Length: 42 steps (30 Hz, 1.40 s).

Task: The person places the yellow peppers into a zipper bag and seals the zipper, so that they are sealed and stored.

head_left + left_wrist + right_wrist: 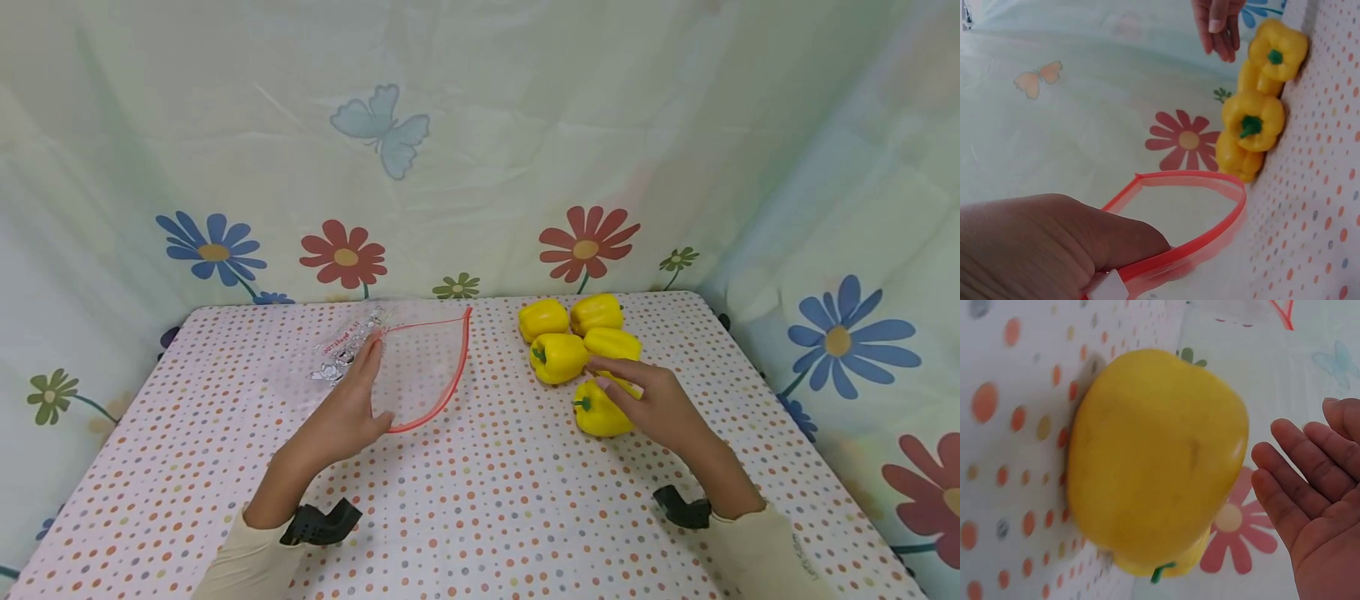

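Note:
A clear zip bag (420, 367) with a red zip rim stands with its mouth spread in a loop, left of centre on the table. My left hand (345, 408) holds it at the rim, the thumb (1129, 240) laid along the red strip beside a white slider (1110, 286). Several yellow bell peppers (558, 358) with green stems sit in a cluster to the right. Over the nearest pepper (1160, 456) hovers my right hand (652, 400), its fingers extended and apart from the pepper in the right wrist view, nothing in its grasp.
A dotted cloth covers the table (480, 517). Behind and at both sides hangs a curtain (480, 167) printed with flowers and a butterfly. Black wrist mounts (322, 523) sit on both forearms.

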{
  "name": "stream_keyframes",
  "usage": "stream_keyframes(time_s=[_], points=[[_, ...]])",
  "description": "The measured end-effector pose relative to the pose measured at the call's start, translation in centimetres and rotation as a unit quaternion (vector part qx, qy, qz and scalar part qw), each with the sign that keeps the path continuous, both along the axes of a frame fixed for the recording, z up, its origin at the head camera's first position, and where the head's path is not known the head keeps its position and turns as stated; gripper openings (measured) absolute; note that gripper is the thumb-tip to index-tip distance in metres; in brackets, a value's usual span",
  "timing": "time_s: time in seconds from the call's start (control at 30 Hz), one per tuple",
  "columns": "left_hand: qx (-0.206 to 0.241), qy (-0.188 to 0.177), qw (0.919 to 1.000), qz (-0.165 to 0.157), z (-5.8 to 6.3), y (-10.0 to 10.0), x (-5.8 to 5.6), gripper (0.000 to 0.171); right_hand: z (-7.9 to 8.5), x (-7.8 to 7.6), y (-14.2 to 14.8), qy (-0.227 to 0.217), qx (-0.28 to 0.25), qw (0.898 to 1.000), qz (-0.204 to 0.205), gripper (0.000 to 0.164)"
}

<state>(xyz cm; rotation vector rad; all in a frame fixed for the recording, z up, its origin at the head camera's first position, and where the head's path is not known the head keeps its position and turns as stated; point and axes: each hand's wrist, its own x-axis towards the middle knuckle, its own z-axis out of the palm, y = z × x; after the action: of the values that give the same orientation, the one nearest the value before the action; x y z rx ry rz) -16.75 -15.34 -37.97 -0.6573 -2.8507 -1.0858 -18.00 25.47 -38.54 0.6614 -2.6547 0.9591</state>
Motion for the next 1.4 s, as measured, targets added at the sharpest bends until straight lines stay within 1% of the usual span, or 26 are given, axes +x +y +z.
stream_keyframes(time_s=[0.13, 0.33, 0.47, 0.6, 0.7, 0.87, 1.07, 1.27, 1.4], points=[[0.000, -0.005, 1.0000, 0.001, 0.3, 0.0, 0.2, 0.099, -0.6, 0.5, 1.2, -0.004, -0.009, 1.000, -0.025, 0.035], [0.007, -0.014, 0.9998, -0.008, 1.0, 0.2, 0.5, 0.099, -1.7, 1.0, 2.9, -0.005, -0.014, 0.998, -0.061, 0.036], [0.008, -0.011, 0.9998, -0.013, 1.4, 0.2, 0.7, 0.100, -2.5, 1.3, 3.7, -0.028, -0.021, 0.997, -0.074, 0.038], [0.013, -0.009, 0.9997, -0.016, 1.6, 0.1, 0.7, 0.101, -3.3, 1.3, 4.3, -0.062, -0.050, 0.994, -0.069, 0.042], [0.018, -0.016, 0.9995, -0.020, 1.6, 0.1, 0.6, 0.101, -3.8, 1.1, 5.0, -0.097, -0.080, 0.990, -0.058, 0.045], [0.028, -0.028, 0.9989, -0.024, 1.6, 0.0, 0.5, 0.100, -4.4, 0.7, 5.8, -0.163, -0.094, 0.981, -0.048, 0.052], [0.032, -0.034, 0.9987, -0.021, 1.5, -0.1, 0.4, 0.102, -4.1, 0.5, 5.8, -0.234, -0.108, 0.966, -0.027, 0.061], [0.035, -0.021, 0.9991, -0.014, 1.5, -0.1, 0.5, 0.106, -4.1, 0.2, 5.7, -0.260, -0.105, 0.960, -0.018, 0.066], [0.035, -0.016, 0.9991, -0.016, 1.6, -0.1, 0.5, 0.106, -4.2, 0.2, 5.9, -0.282, -0.120, 0.952, 0.004, 0.067]])
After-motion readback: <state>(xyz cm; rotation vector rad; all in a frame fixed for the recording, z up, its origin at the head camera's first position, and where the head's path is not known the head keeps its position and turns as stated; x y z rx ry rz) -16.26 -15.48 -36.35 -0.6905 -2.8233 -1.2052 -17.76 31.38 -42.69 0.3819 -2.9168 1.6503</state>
